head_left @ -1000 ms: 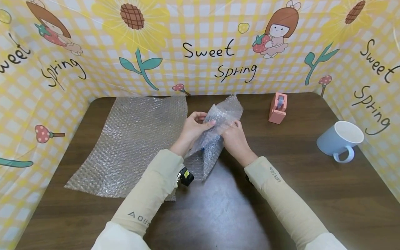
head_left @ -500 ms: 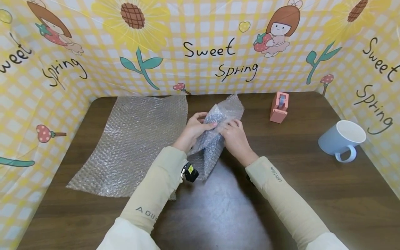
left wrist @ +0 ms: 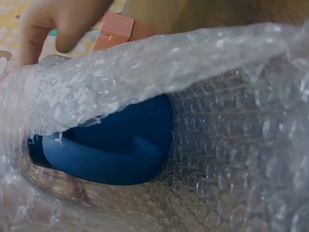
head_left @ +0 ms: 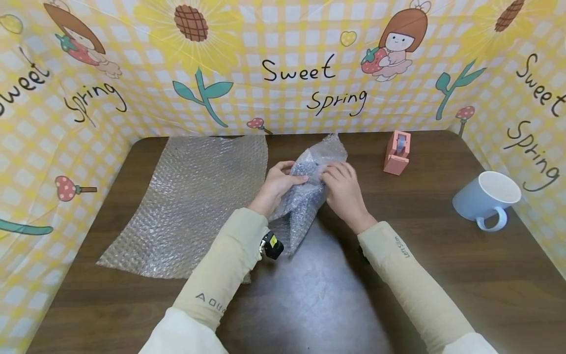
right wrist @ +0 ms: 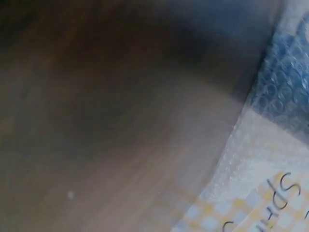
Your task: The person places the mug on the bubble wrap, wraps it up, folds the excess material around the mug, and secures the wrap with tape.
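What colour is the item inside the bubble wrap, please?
Blue; the item shows best in the left wrist view.

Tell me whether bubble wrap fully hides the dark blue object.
No, the dark blue object shows through an opening in the bubble wrap.

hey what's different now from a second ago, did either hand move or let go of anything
The right hand has shifted slightly rightward and a little away from the person, beside the bubble-wrap bundle; whether its grip loosened is unclear. The left hand still holds the bundle. The flat bubble-wrap sheet, pink tape dispenser and light blue mug stayed put.
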`<state>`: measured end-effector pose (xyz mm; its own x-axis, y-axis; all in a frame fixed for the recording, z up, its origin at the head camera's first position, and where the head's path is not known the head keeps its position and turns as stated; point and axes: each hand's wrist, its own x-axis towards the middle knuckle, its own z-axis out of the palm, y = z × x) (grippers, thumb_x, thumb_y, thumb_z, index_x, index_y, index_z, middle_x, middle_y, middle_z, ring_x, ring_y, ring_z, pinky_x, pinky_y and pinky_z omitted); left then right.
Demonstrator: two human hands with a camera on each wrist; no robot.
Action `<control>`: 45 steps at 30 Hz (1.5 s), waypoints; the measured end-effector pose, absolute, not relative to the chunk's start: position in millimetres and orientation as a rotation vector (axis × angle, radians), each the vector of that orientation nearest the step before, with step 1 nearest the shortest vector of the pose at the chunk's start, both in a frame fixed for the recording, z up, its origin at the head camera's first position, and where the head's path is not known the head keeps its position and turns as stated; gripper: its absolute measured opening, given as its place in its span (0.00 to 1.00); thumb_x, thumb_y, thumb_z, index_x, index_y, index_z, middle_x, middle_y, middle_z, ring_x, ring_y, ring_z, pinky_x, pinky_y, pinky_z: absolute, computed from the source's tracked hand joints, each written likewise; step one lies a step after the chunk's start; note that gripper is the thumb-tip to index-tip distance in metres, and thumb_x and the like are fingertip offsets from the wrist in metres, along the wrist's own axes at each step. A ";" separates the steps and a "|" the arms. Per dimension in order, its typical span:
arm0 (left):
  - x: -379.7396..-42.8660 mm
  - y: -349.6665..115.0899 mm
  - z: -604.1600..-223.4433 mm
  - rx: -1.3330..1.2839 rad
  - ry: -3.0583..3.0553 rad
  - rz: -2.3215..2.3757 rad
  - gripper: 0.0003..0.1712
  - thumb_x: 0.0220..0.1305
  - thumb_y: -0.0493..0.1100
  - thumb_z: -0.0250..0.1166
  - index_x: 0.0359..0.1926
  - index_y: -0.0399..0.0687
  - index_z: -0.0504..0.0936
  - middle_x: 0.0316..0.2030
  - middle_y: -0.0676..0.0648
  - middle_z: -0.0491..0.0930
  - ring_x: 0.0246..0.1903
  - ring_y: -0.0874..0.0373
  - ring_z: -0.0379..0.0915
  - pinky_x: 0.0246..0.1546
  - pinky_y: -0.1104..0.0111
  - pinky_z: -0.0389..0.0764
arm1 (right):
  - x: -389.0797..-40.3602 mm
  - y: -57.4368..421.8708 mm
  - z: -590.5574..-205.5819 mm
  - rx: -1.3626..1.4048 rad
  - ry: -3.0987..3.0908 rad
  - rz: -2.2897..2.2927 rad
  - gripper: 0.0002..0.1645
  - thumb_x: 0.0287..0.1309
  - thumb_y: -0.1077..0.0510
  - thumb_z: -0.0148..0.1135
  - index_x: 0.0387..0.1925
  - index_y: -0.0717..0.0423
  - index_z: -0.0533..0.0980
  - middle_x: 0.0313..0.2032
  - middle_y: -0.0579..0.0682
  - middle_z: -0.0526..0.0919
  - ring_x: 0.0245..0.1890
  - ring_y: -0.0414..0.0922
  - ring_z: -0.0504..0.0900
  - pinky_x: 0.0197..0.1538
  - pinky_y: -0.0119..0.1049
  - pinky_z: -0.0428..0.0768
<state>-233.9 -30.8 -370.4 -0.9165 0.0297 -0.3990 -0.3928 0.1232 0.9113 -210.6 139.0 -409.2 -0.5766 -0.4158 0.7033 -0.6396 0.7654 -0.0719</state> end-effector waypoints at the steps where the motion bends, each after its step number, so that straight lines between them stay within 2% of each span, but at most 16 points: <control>1: -234.0 -30.2 -370.5 -0.362 2.091 1.852 0.33 0.56 0.37 0.70 0.63 0.47 0.69 0.59 0.41 0.69 0.54 0.52 0.67 0.61 0.60 0.69 | -211.1 139.9 -408.8 0.758 -2.250 0.441 0.21 0.38 0.81 0.50 0.32 0.62 0.78 0.38 0.57 0.83 0.47 0.55 0.78 0.59 0.53 0.70; 5: -235.1 -28.2 -370.0 -0.384 2.108 1.839 0.34 0.55 0.35 0.70 0.63 0.47 0.69 0.60 0.40 0.68 0.58 0.50 0.66 0.63 0.60 0.68 | -212.5 141.2 -405.1 0.656 -2.270 0.546 0.22 0.42 0.81 0.46 0.38 0.66 0.77 0.43 0.60 0.81 0.48 0.58 0.77 0.54 0.53 0.72; 8: -235.8 -26.9 -369.0 -0.384 2.122 1.829 0.35 0.54 0.33 0.69 0.63 0.46 0.69 0.60 0.40 0.68 0.58 0.49 0.65 0.64 0.60 0.67 | -213.5 141.1 -401.0 0.491 -2.372 0.712 0.23 0.43 0.80 0.45 0.43 0.68 0.74 0.46 0.63 0.78 0.49 0.60 0.75 0.55 0.53 0.71; 11: -236.5 -25.8 -368.8 -0.376 2.140 1.819 0.35 0.53 0.30 0.68 0.63 0.45 0.69 0.60 0.39 0.68 0.57 0.50 0.65 0.64 0.60 0.67 | -216.8 141.4 -398.2 0.205 -2.520 1.027 0.23 0.51 0.76 0.44 0.51 0.70 0.70 0.52 0.66 0.72 0.52 0.60 0.71 0.58 0.52 0.69; 14: -237.4 -24.5 -369.8 -0.363 2.168 1.812 0.35 0.51 0.28 0.68 0.62 0.44 0.70 0.58 0.39 0.69 0.54 0.51 0.66 0.63 0.60 0.68 | -222.2 142.9 -396.0 -0.179 -2.615 1.427 0.24 0.61 0.67 0.40 0.59 0.70 0.63 0.57 0.66 0.67 0.56 0.57 0.67 0.62 0.48 0.67; 17: -237.4 -23.6 -371.0 -0.348 2.200 1.803 0.36 0.49 0.27 0.67 0.62 0.43 0.70 0.57 0.39 0.70 0.52 0.52 0.66 0.62 0.60 0.68 | -228.0 144.4 -394.9 -0.497 -2.576 1.842 0.26 0.64 0.61 0.36 0.61 0.70 0.60 0.52 0.62 0.67 0.55 0.53 0.66 0.62 0.44 0.66; 19: -236.7 -23.0 -371.9 -0.335 2.224 1.790 0.35 0.50 0.27 0.65 0.62 0.43 0.70 0.57 0.38 0.70 0.52 0.52 0.66 0.61 0.60 0.69 | -230.3 145.6 -394.1 -0.608 -2.524 2.070 0.29 0.68 0.57 0.33 0.65 0.69 0.55 0.58 0.62 0.66 0.61 0.51 0.65 0.67 0.41 0.65; 21: -235.6 -22.0 -372.4 -0.316 2.262 1.768 0.34 0.51 0.27 0.64 0.62 0.44 0.70 0.56 0.38 0.71 0.53 0.50 0.67 0.60 0.59 0.69 | -232.3 146.0 -394.0 -0.642 -2.440 2.272 0.31 0.71 0.55 0.31 0.69 0.68 0.50 0.63 0.63 0.63 0.67 0.52 0.62 0.70 0.40 0.62; 24: -234.2 -20.3 -373.4 -0.303 2.328 1.716 0.33 0.52 0.29 0.61 0.61 0.45 0.70 0.56 0.39 0.73 0.53 0.48 0.69 0.59 0.58 0.70 | -233.0 146.5 -392.6 -0.643 -2.343 2.446 0.36 0.74 0.50 0.30 0.73 0.66 0.38 0.73 0.62 0.49 0.74 0.51 0.52 0.75 0.41 0.53; 34: -231.4 -16.7 -371.5 -0.309 2.541 1.534 0.29 0.54 0.32 0.57 0.60 0.45 0.72 0.58 0.39 0.75 0.57 0.41 0.69 0.58 0.54 0.71 | -234.5 147.8 -389.0 -0.579 -2.262 2.533 0.46 0.71 0.39 0.35 0.74 0.63 0.34 0.74 0.63 0.45 0.74 0.53 0.50 0.75 0.43 0.51; 39: -230.9 -15.2 -371.6 -0.300 2.594 1.474 0.29 0.54 0.33 0.53 0.60 0.47 0.72 0.59 0.39 0.74 0.59 0.38 0.67 0.59 0.52 0.69 | -234.6 147.8 -386.3 -0.523 -2.305 2.461 0.48 0.68 0.37 0.42 0.75 0.57 0.37 0.75 0.60 0.45 0.73 0.56 0.52 0.75 0.45 0.53; 45: -232.9 -12.1 -372.1 -0.319 2.602 1.392 0.29 0.57 0.35 0.50 0.61 0.51 0.71 0.62 0.41 0.71 0.61 0.39 0.63 0.61 0.50 0.66 | -236.9 145.3 -385.3 -0.458 -2.313 2.387 0.41 0.68 0.40 0.45 0.75 0.49 0.46 0.73 0.56 0.53 0.70 0.55 0.59 0.72 0.48 0.58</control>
<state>-232.9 -12.1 -372.1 -0.9621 -0.1063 -0.2513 -0.2680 0.5403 0.7976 -236.9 145.3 -385.3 -0.9405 0.0352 -0.3380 0.3367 -0.0377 -0.9409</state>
